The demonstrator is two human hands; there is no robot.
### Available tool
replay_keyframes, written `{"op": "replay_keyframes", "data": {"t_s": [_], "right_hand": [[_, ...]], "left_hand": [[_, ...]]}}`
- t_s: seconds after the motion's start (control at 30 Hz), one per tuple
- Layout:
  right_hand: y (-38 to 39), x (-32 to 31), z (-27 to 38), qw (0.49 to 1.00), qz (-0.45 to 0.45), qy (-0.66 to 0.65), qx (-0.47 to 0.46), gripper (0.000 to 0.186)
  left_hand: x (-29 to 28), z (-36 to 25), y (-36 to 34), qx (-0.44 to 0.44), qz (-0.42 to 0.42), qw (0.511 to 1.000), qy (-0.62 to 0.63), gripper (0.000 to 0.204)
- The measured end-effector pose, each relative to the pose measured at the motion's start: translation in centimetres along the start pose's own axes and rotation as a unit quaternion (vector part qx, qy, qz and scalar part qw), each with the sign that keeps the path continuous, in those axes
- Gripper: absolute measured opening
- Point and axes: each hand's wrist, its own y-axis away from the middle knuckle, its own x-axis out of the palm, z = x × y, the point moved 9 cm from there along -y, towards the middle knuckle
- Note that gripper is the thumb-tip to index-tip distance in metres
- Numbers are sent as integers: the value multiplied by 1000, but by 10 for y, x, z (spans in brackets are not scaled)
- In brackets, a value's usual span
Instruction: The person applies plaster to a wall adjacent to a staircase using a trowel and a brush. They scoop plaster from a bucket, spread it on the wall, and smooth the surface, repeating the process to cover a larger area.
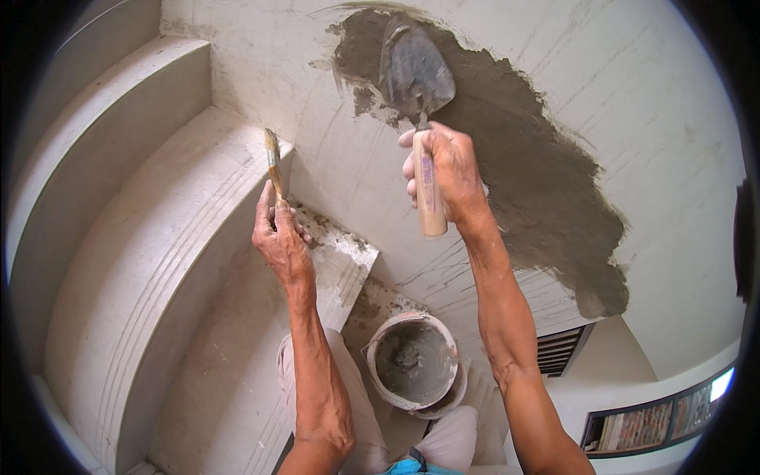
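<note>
My right hand (443,166) is closed round the wooden handle of a trowel (415,67), whose grey metal blade lies over a patch of wet grey mortar (546,198) on the white wall (649,111). My left hand (281,237) grips a small brush (272,162), upright, its bristles near the corner of a stair step (198,150). Below and between my forearms stands a bucket (408,360) with wet grey mix inside and a pale, smeared rim.
Curved pale stone steps (95,142) climb along the left, and a lower step (332,277) carries mortar splatter. Another container (439,408) shows under the bucket beside my knees. A dark slatted opening (558,352) and a long window (633,427) are at the lower right.
</note>
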Motion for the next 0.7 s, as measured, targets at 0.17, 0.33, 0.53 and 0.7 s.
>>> {"op": "replay_keyframes", "data": {"t_s": [0.17,0.33,0.53,0.7], "right_hand": [[-7,-6,0,999,-15,36,4,37],[1,8,-29,997,41,19,63,37],[0,-1,9,1000,-20,11,-12,35],[-8,0,-11,999,-7,30,15,36]], "left_hand": [[4,0,3,-8,-3,1000,-17,40],[1,-1,1,-8,0,1000,-8,40],[0,-1,0,-15,-7,1000,-12,40],[3,0,1,-5,1,1000,-13,40]]}}
